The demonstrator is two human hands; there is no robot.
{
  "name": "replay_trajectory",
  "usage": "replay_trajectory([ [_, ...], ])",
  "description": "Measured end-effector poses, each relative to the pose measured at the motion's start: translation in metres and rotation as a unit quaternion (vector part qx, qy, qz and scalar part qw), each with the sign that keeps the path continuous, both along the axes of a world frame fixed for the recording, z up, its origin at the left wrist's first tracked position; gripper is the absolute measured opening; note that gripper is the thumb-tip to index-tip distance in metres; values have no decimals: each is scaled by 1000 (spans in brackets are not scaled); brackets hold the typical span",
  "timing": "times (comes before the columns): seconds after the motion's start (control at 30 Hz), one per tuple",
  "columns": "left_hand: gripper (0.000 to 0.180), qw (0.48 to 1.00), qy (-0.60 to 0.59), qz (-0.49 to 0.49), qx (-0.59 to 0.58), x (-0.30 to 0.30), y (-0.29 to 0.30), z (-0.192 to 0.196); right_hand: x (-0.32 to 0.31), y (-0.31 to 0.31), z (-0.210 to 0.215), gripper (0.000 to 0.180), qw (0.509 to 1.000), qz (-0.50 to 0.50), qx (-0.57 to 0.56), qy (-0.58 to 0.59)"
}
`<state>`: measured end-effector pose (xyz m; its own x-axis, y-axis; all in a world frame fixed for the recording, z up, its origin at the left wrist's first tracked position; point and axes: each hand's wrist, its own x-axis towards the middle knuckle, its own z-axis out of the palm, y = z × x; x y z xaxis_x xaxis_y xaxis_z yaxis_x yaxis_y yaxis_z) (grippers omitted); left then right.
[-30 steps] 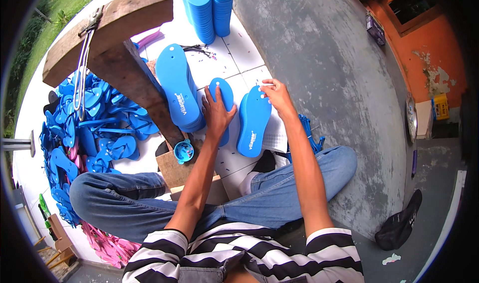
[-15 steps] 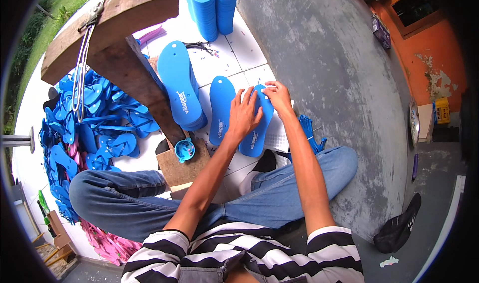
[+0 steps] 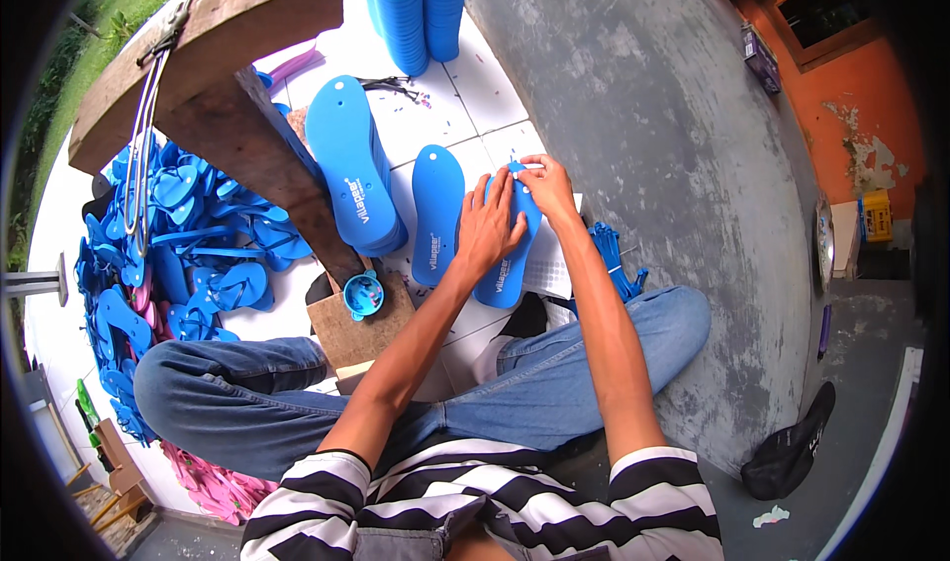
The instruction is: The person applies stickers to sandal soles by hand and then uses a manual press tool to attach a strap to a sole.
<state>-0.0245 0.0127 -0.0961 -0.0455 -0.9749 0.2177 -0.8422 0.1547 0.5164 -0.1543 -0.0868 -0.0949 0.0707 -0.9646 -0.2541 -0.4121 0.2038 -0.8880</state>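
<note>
Starting at the left, a heap of blue rubber flip-flops (image 3: 183,200) lies on the white tile, a thick brown wooden post (image 3: 237,145) slanting beside it. Right of the post comes a tall stack of blue foam soles (image 3: 346,170), and nearer, a small round turquoise cup (image 3: 350,298) of tiny bits by a brown wooden board (image 3: 346,338). Next along, a flat blue foam sole (image 3: 435,185) lies uncovered, and here's the change: the left hand (image 3: 485,230), spread across it a second ago, has crossed to the right-hand blue foam sole (image 3: 503,282). It lies palm down there, fingers stretched, thumb apart, tips up by the sole's far end. At that same end the right hand (image 3: 547,187) has thumb and fingers drawn narrow, right beside the left's tips; whether anything small sits in the pinch, one cannot tell. So both hands now share one sole: close finger work, it seems, the left perhaps steadying. Just right lie a white dotted sheet (image 3: 550,272) and a bunch of blue rubber straps (image 3: 616,262). As for writing, white lettering runs lengthwise toward the near ends of the stack's top sole, the uncovered sole and the right-hand one.
</note>
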Motion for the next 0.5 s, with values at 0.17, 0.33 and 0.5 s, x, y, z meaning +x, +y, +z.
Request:
replay_trajectory([
  [0.17, 71, 1000, -5, 4, -10, -1, 1, -2, 3, 1, 6, 27, 995, 13, -43, 92],
  [0.33, 69, 1000, -22, 11, -13, -3, 1, -2, 7, 5, 18, 26, 989, 19, -47, 141],
  [0.5, 71, 993, -117, 31, -5, -10, -2, -3, 18, 15, 37, 25, 961, 37, -117, 246],
])
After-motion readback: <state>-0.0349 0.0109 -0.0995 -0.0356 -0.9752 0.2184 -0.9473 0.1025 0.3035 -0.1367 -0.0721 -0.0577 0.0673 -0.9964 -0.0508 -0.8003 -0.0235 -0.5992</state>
